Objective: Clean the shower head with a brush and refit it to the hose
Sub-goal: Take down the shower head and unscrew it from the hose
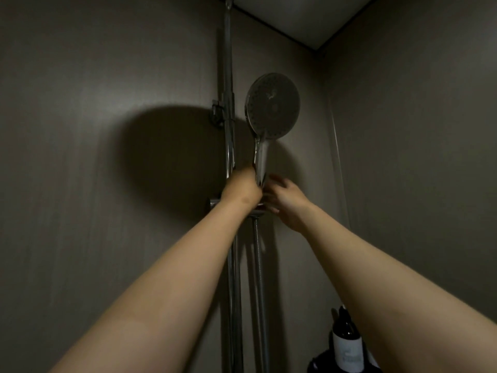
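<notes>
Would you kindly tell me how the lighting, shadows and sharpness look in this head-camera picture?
Head view: dim overall, with a large round shadow on the wall behind the rail; the shower head is fairly sharp, while the right hand has blurred fingers; wide-angle distortion stretches the frame's edges.

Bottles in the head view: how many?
1: a dark bottle with a white label, at the bottom right of the frame. A pale shape just right of it may be a second, mostly hidden.
</notes>
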The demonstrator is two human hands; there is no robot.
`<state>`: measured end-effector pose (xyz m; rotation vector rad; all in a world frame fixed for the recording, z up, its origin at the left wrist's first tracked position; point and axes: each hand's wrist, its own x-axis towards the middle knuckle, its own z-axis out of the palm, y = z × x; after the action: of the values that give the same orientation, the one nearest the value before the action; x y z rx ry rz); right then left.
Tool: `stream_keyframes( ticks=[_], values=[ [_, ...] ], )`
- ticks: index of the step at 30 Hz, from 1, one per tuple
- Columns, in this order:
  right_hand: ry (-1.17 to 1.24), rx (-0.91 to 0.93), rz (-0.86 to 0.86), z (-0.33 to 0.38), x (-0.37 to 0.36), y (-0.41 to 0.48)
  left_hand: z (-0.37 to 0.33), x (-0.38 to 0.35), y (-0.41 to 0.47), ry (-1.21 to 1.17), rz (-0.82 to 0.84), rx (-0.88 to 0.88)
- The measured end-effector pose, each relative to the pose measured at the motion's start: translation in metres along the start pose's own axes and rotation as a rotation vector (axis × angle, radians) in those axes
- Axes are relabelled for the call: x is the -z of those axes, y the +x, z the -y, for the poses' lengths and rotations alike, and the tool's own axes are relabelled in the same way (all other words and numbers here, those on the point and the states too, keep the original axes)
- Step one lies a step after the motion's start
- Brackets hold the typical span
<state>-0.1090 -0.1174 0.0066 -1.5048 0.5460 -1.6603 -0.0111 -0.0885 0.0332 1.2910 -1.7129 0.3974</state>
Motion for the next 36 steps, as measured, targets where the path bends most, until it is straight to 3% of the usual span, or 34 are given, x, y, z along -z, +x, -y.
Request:
stream_keyframes(
  ticks=[18, 27, 36],
  values=[
    [0.036, 0.089, -0.070, 0.018, -0.016, 0.013, 0.002, -0.002, 0.015, -0.278, -0.196, -0.047],
    [-0.059, 0.267, -0.159, 0.041, 0.001, 0.002, -0.025, 0.001, 0.013, -0.581, -0.082, -0.040],
    [-0.219, 0.127, -0.127, 0.024, 0.045, -0.051, -0.039, -0.025, -0.046, -0.742, -0.015, 0.039]
  ],
)
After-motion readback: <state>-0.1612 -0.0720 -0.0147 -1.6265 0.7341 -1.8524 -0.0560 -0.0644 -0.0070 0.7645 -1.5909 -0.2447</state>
